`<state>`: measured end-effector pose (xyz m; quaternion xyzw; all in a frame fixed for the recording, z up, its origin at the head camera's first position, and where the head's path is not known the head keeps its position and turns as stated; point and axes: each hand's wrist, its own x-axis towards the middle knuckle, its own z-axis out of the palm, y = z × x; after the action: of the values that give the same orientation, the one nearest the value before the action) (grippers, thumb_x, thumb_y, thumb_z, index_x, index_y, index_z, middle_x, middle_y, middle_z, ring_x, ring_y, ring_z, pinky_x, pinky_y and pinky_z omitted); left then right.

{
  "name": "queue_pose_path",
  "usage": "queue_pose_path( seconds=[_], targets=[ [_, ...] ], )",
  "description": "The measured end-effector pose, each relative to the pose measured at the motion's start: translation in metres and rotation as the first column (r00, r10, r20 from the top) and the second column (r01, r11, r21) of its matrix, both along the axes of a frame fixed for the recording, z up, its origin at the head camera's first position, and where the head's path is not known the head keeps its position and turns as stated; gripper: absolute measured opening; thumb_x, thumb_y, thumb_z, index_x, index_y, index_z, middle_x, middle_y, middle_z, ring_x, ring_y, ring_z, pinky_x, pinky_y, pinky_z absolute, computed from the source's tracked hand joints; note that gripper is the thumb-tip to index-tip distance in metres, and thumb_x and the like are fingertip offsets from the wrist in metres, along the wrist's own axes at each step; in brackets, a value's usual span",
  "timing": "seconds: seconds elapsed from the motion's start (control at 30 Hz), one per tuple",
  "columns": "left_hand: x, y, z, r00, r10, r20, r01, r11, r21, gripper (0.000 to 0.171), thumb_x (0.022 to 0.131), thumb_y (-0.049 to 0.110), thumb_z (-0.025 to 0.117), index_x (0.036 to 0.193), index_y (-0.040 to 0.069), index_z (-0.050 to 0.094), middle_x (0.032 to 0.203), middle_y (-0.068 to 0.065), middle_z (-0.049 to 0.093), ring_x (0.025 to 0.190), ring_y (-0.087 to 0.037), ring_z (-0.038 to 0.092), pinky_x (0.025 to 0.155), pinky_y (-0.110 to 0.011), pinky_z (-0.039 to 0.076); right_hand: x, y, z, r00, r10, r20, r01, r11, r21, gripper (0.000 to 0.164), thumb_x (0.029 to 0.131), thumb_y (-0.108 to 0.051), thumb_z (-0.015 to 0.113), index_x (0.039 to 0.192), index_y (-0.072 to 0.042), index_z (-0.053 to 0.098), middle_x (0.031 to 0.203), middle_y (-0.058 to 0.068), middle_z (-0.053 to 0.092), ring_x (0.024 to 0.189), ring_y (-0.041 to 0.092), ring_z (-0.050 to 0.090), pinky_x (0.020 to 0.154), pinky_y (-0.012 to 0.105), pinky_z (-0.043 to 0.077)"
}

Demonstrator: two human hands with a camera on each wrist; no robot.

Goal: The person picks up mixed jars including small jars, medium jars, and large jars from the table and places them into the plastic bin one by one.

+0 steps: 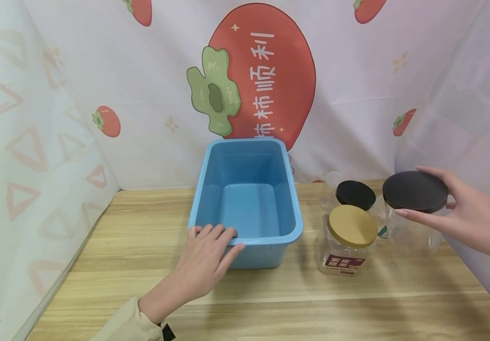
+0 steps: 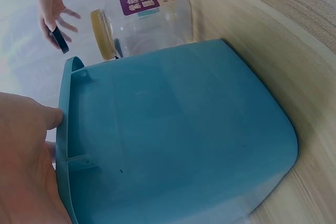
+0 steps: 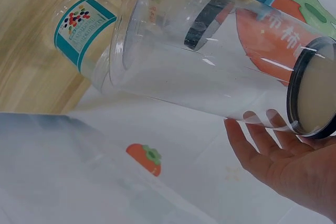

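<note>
On my left, the left hand rests with straight fingers over the near rim of the blue plastic bin, which sits mid-table with bare wooden tabletop to its left and in front. The left wrist view shows the bin's outer wall and a rim rib that the head view hides. Just right of the bin stands a clear jar with a tan lid, touching or nearly touching a black-lidded jar behind it. Farthest right, the right hand grips the large clear jar with the black lid by its lid edge, close to the curtain. Only the right wrist view shows this jar tilted; whether it is off the table, I cannot tell.
</note>
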<state>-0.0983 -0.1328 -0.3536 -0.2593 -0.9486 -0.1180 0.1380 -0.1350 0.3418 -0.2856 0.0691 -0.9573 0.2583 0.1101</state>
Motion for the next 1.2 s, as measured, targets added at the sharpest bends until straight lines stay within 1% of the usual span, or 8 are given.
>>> queue_pose_path(
  seconds=[0.1,0.23,0.47,0.57,0.67,0.83,1.03,1.2],
  targets=[
    [0.0,0.0,0.0,1.0,0.004,0.004,-0.004,1.0,0.001,0.025,0.109,0.038,0.057,0.113,0.015,0.066,0.095,0.002,0.063,0.083,-0.019,0.052,0.086,-0.045,0.038,-0.002,-0.001,0.003,1.0,0.008,-0.007,-0.007,1.0,0.014,0.101,0.078,-0.03,0.095,0.158,-0.002,0.038,0.136,0.04,0.053,0.097,0.071,0.062,0.057,0.024,0.038],
    [0.0,0.001,0.001,1.0,0.005,0.005,-0.005,1.0,0.004,0.025,0.109,0.038,0.057,0.113,0.015,0.066,0.095,0.002,0.063,0.084,-0.019,0.053,0.086,-0.045,0.038,-0.005,-0.001,0.009,1.0,0.019,-0.002,-0.019,0.999,0.032,0.1,0.077,-0.031,0.095,0.155,-0.002,0.041,0.133,0.038,0.057,0.092,0.064,0.066,0.059,0.023,0.037],
    [0.0,0.001,0.001,1.0,0.001,-0.003,-0.001,1.0,0.008,0.024,0.109,0.037,0.058,0.112,0.015,0.066,0.094,0.002,0.063,0.083,-0.019,0.053,0.085,-0.045,0.038,-0.013,-0.007,0.02,0.998,0.06,0.004,-0.061,0.996,0.067,0.1,0.077,-0.033,0.096,0.153,0.002,0.042,0.132,0.035,0.059,0.092,0.055,0.067,0.061,0.024,0.038],
    [-0.001,0.001,0.001,1.0,0.002,0.004,-0.002,1.0,0.012,0.025,0.109,0.038,0.058,0.112,0.015,0.066,0.095,0.002,0.063,0.083,-0.019,0.052,0.085,-0.045,0.037,-0.017,-0.013,0.026,0.997,0.069,0.018,-0.07,0.994,0.086,0.099,0.078,-0.035,0.095,0.154,0.0,0.042,0.132,0.033,0.061,0.085,0.037,0.066,0.061,0.025,0.038],
    [-0.001,0.001,0.001,1.0,0.003,0.006,-0.003,1.0,0.012,0.025,0.109,0.038,0.058,0.112,0.015,0.066,0.094,0.002,0.062,0.083,-0.019,0.052,0.085,-0.045,0.037,-0.022,-0.019,0.03,0.997,0.072,0.037,-0.076,0.992,0.105,0.099,0.079,-0.038,0.094,0.155,-0.002,0.042,0.132,0.031,0.061,0.086,0.031,0.062,0.063,0.028,0.04],
    [0.0,0.0,0.0,1.0,0.003,-0.001,-0.003,1.0,0.006,0.025,0.109,0.038,0.058,0.113,0.015,0.066,0.094,0.002,0.062,0.083,-0.019,0.052,0.085,-0.044,0.038,-0.029,-0.027,0.036,0.996,0.085,0.04,-0.089,0.988,0.123,0.1,0.078,-0.041,0.094,0.155,-0.003,0.042,0.136,0.031,0.06,0.104,0.044,0.061,0.068,0.035,0.043],
    [0.0,0.0,0.0,1.0,0.002,-0.008,-0.002,1.0,0.006,0.025,0.109,0.038,0.058,0.112,0.015,0.066,0.093,0.003,0.062,0.082,-0.018,0.051,0.085,-0.044,0.038,-0.035,-0.034,0.043,0.995,0.096,0.024,-0.098,0.987,0.127,0.099,0.078,-0.039,0.094,0.154,-0.003,0.043,0.136,0.032,0.059,0.106,0.047,0.061,0.071,0.039,0.043],
    [0.0,0.0,0.0,1.0,0.001,-0.011,-0.001,1.0,0.001,0.025,0.109,0.038,0.058,0.112,0.015,0.066,0.092,0.003,0.061,0.081,-0.017,0.05,0.085,-0.044,0.037,-0.038,-0.04,0.05,0.995,0.095,0.032,-0.098,0.986,0.135,0.101,0.078,-0.039,0.093,0.156,-0.002,0.04,0.142,0.034,0.055,0.112,0.05,0.058,0.075,0.048,0.044]
  ],
)
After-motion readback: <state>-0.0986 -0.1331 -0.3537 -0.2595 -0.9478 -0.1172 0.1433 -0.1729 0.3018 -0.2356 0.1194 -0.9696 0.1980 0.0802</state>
